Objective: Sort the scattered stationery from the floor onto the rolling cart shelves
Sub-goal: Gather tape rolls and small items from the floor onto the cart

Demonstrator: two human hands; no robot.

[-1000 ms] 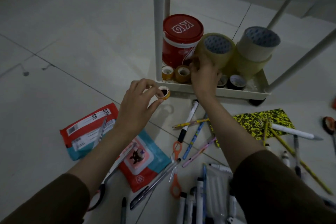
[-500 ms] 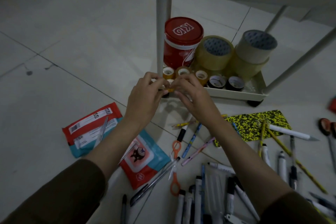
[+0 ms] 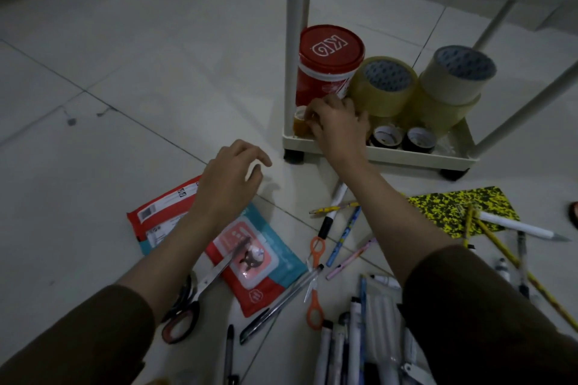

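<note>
Pale tiles hold pens and scissors — right hand pinches a small tape roll onto the cart's bottom shelf, left hand slack and empty, so release, then pick again.

Small amber tape roll upright at the 9 o'clock corner of the cart's bottom shelf, beside the red tin, partly hidden; pens scattered at 6 o'clock.
</note>
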